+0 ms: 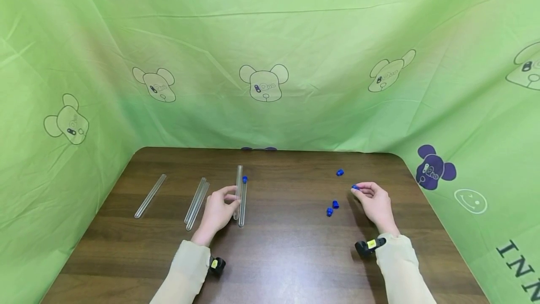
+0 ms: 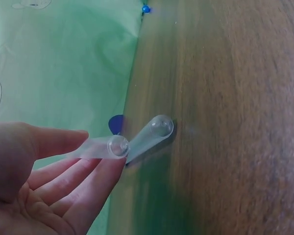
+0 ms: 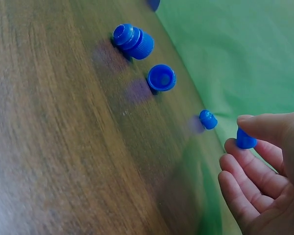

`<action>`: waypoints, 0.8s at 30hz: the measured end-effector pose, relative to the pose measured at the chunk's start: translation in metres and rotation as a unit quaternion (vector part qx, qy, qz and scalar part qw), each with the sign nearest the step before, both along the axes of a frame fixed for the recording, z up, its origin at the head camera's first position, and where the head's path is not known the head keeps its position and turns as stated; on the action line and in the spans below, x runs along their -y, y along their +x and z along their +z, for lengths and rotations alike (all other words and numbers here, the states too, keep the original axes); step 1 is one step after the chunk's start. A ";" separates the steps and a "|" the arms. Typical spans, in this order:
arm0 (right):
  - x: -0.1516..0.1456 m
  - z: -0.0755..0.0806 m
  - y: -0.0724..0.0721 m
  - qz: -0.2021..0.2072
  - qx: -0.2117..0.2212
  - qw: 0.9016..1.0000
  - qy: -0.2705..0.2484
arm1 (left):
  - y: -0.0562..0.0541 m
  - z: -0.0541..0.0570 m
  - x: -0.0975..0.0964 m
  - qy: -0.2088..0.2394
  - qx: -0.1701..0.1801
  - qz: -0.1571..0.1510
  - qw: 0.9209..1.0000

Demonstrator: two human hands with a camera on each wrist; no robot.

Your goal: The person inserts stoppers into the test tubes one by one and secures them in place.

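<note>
My left hand (image 1: 219, 209) pinches a clear test tube (image 1: 239, 179) between thumb and fingers. In the left wrist view, the rounded end of this held tube (image 2: 118, 146) points toward the camera. Beside it on the table lies another test tube (image 1: 242, 210) with a blue cap at its far end. Over on the right, my right hand (image 1: 375, 203) pinches a small blue cap (image 3: 246, 139) between thumb and fingertip. Three more caps lie on the wood near that hand: one farther back (image 1: 340, 172), and a pair, one cap (image 1: 335, 204) close to another cap (image 1: 329, 212).
Left of my left hand, two clear test tubes (image 1: 196, 203) lie side by side. A single tube (image 1: 150, 196) lies farther left on the brown wooden table (image 1: 287, 257). Green cloth (image 1: 270, 121) with printed bear heads hangs behind and along both sides.
</note>
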State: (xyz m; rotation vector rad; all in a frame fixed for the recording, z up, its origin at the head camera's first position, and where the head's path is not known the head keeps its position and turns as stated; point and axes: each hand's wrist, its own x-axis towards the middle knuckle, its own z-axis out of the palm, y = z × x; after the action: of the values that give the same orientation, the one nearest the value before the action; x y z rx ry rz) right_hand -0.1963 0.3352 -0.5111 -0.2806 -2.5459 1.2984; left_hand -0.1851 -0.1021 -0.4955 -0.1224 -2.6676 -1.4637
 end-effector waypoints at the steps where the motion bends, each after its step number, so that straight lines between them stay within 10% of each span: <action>1: 0.000 0.000 0.000 -0.001 -0.001 1.000 0.000 | 0.000 0.000 0.000 0.003 0.000 -0.002 1.000; 13: 0.004 -0.003 -0.001 0.002 -0.005 1.000 -0.011 | -0.001 -0.004 -0.007 0.097 0.035 -0.027 0.994; 24: 0.011 -0.002 -0.001 0.005 -0.002 1.000 -0.015 | 0.001 -0.007 -0.013 0.095 0.037 -0.044 0.994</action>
State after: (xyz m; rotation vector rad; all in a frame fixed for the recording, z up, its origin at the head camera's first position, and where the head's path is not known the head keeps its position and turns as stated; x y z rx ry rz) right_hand -0.1973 0.3244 -0.5133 -0.2722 -2.5307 1.3394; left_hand -0.1842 -0.0887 -0.5025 -0.1756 -2.5904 -1.7734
